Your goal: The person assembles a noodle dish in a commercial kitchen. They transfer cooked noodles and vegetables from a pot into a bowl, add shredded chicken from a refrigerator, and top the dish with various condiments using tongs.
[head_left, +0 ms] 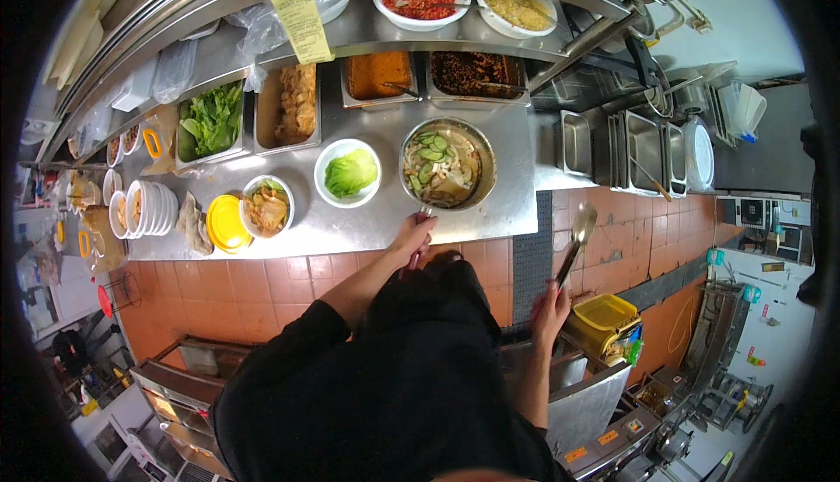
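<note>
My left hand (413, 239) is closed round the handle of a metal saucepan (489, 178) that stands at the front edge of the steel counter. Inside it lie cucumber slices (430, 144) and pale pieces in some liquid. Out to the right, over the floor, my right hand (551, 310) grips metal tongs (577, 235), their tip pointing away from me. Left of the saucepan, a white bowl (348, 203) holds lettuce leaves (349, 173). Further left is a white bowl (288, 221) of mixed food, beside a round yellow lid (229, 224).
Along the counter's back stand steel trays of leafy greens (212, 120), brown pieces (296, 104), orange sauce (377, 74) and dark sauce (477, 73). A shelf (350, 40) overhangs them. Stacked white bowls (153, 209) sit left; a yellow bin (604, 314) stands right, behind my right hand.
</note>
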Motion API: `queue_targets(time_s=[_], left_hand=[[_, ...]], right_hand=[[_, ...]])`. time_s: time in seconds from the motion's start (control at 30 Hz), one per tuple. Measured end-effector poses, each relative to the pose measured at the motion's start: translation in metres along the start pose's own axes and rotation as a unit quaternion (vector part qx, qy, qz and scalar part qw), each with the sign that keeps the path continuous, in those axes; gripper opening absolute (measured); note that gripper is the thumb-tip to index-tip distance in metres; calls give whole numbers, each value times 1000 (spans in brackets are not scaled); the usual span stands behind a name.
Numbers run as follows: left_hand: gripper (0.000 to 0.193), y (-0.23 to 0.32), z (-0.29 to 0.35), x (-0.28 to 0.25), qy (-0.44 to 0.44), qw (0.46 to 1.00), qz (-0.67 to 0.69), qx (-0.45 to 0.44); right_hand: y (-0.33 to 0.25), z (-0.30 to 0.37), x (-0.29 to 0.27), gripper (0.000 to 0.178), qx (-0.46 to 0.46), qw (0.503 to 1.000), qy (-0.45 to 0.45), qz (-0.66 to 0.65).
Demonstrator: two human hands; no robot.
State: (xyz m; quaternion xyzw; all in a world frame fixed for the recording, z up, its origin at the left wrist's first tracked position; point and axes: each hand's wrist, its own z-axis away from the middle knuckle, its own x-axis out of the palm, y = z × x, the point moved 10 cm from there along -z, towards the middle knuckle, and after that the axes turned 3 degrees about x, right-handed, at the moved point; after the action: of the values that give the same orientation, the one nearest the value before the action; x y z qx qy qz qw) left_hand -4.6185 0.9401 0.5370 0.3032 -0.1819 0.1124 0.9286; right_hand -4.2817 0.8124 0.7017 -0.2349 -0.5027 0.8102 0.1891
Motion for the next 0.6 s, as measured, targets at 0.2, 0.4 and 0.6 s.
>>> queue_targets(time_s=[0.2, 0.4, 0.6], left_hand=[[28, 24, 29, 10, 17, 997, -67, 30], [28, 65, 103, 49, -4, 991, -115, 70], [27, 97, 148, 60, 66, 994, -34, 78]], right_hand=[[-209, -66, 83, 33, -157, 947, -133, 248], [-372, -73, 195, 42, -473, 753, -230, 395], [-418, -86, 325, 41, -480, 634, -254, 551]])
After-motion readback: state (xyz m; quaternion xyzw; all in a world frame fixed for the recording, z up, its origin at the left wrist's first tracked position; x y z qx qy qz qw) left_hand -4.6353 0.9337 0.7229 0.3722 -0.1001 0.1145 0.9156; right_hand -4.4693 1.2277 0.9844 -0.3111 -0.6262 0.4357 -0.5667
